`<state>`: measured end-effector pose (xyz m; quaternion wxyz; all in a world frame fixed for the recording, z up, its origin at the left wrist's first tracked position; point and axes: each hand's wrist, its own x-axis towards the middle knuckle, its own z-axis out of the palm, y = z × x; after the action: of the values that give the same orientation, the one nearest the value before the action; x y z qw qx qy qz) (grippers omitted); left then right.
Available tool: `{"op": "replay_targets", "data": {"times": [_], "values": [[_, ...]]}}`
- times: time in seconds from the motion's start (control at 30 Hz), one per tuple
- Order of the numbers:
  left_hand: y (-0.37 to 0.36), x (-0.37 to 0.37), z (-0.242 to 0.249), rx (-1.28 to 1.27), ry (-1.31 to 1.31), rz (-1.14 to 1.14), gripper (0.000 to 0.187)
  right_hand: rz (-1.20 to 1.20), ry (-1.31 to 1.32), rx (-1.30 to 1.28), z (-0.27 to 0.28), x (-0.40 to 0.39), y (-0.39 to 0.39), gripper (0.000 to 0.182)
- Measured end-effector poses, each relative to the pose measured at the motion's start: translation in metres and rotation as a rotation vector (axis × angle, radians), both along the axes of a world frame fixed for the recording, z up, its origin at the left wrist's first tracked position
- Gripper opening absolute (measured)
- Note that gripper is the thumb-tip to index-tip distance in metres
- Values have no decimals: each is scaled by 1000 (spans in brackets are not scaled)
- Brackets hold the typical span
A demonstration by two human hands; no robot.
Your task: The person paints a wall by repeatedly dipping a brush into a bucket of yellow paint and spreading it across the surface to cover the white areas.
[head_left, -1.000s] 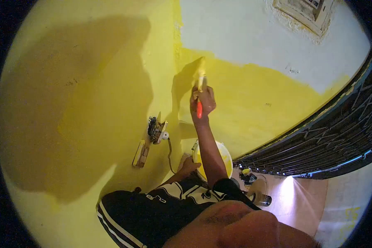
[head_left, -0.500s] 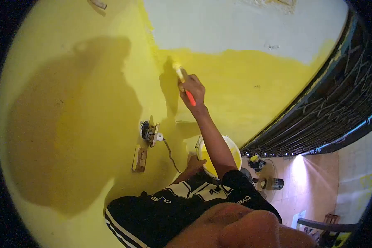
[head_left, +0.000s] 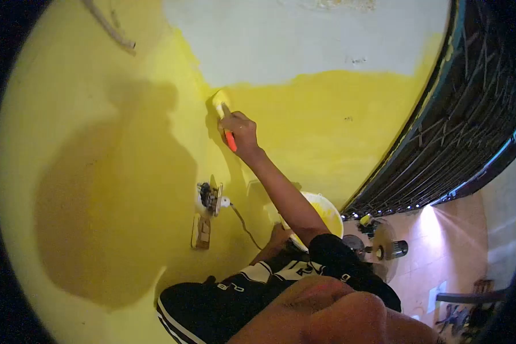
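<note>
My right hand is closed around a paintbrush with an orange-red handle. Its paint-covered bristles press on the wall, near the corner and just under the border between fresh yellow and bare pale paint. Lower down, my left hand grips the near-left side of a white bucket close to my chest. Yellow paint shows inside the bucket, whose left part is hidden behind my right forearm.
Left of the corner, an opened wall socket hangs with a plug and cord; a small switch box sits below. A dark folding metal gate runs along the right. A fan stands on the tiled floor. A pipe protrudes upper left.
The brush has moved left and slightly down in the view, its bristles now flattened on the wall near the corner. The camera view has shifted; my left hand stays at the bucket.
</note>
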<state>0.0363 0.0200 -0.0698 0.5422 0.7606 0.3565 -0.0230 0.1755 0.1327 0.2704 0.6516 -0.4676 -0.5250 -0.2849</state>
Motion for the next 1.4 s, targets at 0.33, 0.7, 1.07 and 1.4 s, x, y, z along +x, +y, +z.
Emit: {"op": "replay_targets", "data": {"times": [0.33,0.7,1.07,1.4], "values": [[-20,-14,71,-413,-12,107,26,-383,215,268,-11,38,-89,19],[-14,-16,86,-303,-79,119,27,-243,126,165,-14,5,-24,16],[-13,-18,81,-499,-117,71,34,-271,105,242,-78,67,-99,14],[-24,-10,64,-409,-77,77,31,-395,928,219,-186,34,-300,23]]}}
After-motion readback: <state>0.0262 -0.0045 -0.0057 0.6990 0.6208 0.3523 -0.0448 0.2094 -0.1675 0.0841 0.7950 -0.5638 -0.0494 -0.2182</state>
